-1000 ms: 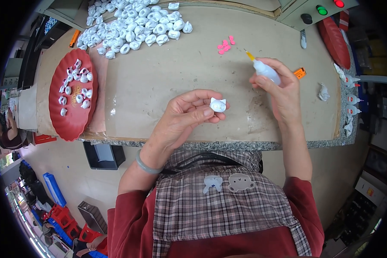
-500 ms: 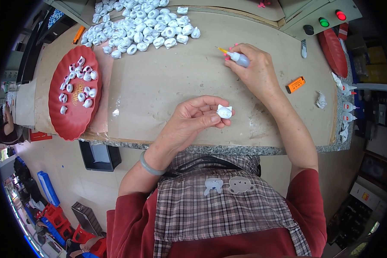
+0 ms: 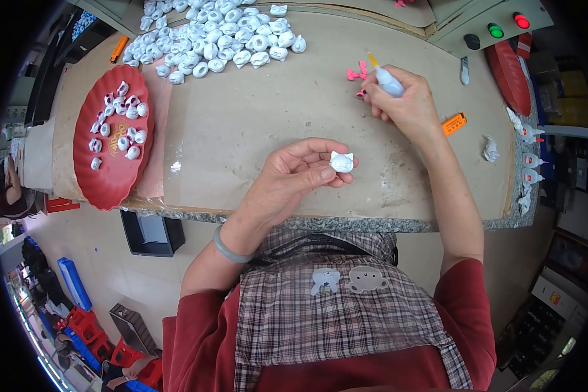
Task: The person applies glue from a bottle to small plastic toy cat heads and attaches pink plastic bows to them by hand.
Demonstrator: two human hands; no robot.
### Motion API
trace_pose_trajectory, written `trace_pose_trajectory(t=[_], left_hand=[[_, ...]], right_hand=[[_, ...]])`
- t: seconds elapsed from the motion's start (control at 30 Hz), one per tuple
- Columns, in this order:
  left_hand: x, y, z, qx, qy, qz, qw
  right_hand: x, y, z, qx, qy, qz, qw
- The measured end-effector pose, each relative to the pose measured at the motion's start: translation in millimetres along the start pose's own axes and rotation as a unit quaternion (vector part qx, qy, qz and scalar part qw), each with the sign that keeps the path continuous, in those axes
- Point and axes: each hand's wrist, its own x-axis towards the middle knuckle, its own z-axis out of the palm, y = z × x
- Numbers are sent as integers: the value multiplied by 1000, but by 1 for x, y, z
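Between the thumb and fingers of my left hand [image 3: 302, 171] is a small white cat-head figure [image 3: 341, 163], its two pointed ears upward. My right hand [image 3: 408, 104] grips a small translucent glue bottle [image 3: 390, 83] with a yellow tip pointing up and away from me. Several small pink pieces [image 3: 357, 73] lie on the table just left of the right hand's fingers, partly covered by them. A heap of similar white pieces [image 3: 222, 36] spreads across the far left of the table. Some white pieces with dark pink inside sit in a red scalloped tray [image 3: 114, 186] at the left.
An orange box cutter [image 3: 454, 124] and a crumpled tissue [image 3: 490, 149] lie right of my right forearm. Glue bottles [image 3: 531, 161] stand along the right edge. Another red tray [image 3: 508, 78] and a panel with lit buttons [image 3: 496, 31] are at the far right.
My right hand has moved right with the glue bottle, its tip swinging upward and away from the pink pieces, which show more now. My left hand stays nearly in place with the cat head.
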Motion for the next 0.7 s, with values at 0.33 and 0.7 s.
trace_pose_trajectory(t=[0.33, 0.7], left_hand=[[3, -1, 8, 19, 45, 39, 998], [5, -7, 11, 67, 36, 55, 996]], right_hand=[[-56, 18, 2, 328, -68, 37, 942], [-82, 23, 25, 293, -11, 24, 956]])
